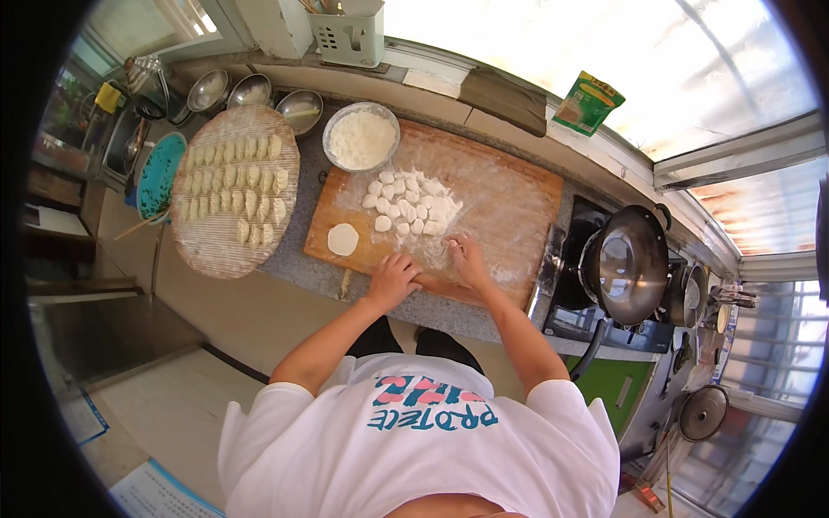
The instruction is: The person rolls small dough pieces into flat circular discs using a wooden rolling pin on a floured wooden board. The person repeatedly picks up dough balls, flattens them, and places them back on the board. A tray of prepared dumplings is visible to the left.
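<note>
My left hand (395, 280) is at the front edge of the floured wooden board (509, 186), its fingers curled over the end of what looks like a wooden rolling pin (445, 288). To its right, my right hand (467, 262) rests on the board with its fingers drawn together. What the fingertips pinch, if anything, is too small to tell. Just beyond that hand lies a floury cluster of small dough pieces (406, 205). A flat round dough wrapper (343, 239) sits alone near the board's left front corner.
Left of the board, a round slatted tray (203, 255) carries rows of dumplings (229, 179). A flour bowl (361, 138) touches the board's back left. Farther left stands a turquoise basin (161, 177) with green filling. A wok (629, 268) sits on the stove at right.
</note>
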The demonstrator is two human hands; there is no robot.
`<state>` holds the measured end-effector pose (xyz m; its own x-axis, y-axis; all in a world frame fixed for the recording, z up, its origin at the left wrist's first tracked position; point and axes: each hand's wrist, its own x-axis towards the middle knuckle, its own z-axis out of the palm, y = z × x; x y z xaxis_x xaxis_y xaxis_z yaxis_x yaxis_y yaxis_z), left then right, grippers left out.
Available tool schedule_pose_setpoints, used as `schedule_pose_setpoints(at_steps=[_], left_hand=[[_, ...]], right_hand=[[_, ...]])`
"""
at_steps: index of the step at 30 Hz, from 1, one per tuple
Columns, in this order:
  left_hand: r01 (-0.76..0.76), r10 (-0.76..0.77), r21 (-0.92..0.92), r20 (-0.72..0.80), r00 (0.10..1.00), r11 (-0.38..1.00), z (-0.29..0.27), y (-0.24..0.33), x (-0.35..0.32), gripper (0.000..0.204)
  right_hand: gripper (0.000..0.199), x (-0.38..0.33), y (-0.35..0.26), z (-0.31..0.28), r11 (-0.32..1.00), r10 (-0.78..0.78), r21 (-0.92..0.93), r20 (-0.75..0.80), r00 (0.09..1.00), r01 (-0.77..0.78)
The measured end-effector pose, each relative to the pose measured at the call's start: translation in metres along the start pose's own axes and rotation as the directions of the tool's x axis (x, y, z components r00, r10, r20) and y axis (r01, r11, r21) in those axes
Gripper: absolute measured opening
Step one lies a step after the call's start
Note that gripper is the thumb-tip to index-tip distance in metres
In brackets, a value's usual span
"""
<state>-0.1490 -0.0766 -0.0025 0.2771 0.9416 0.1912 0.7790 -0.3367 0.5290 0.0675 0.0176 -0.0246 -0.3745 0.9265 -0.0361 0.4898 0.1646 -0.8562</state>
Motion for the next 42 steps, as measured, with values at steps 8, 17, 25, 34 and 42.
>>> schedule_pose_setpoints(at_steps=[8,17,25,34,42], left_hand=[[0.069,-0.082,-0.125,-0.098,0.992,0.99,0.005,0.0,0.044,0.031],[0.376,-0.355,0.211,-0.134,0.925,0.902,0.027,-0.011,0.1,0.026],[0.402,-0.408,-0.088,-0.059,0.911,0.911,0.028,-0.009,0.098,0.02],[0.394,-0.343,-0.14,0.288,0.894,0.908,0.019,0.0,0.075,0.024],[-0.212,0.184,0.18,0.158,0.97,0.961,0.067,0.012,0.095,0.063]], right_hand=[[0.039,-0.037,-0.033,-0.021,0.911,0.105,-0.412,0.238,0.966,0.002],[0.041,-0.062,-0.039,-0.038,0.903,0.182,-0.425,0.231,0.956,-0.069],[0.044,-0.089,-0.032,-0.043,0.926,0.126,-0.371,0.148,0.981,-0.063],[0.039,-0.099,-0.029,-0.047,0.907,0.189,-0.413,0.228,0.955,-0.081],[0.039,-0.091,-0.027,-0.044,0.909,0.103,-0.417,0.269,0.958,0.02]])
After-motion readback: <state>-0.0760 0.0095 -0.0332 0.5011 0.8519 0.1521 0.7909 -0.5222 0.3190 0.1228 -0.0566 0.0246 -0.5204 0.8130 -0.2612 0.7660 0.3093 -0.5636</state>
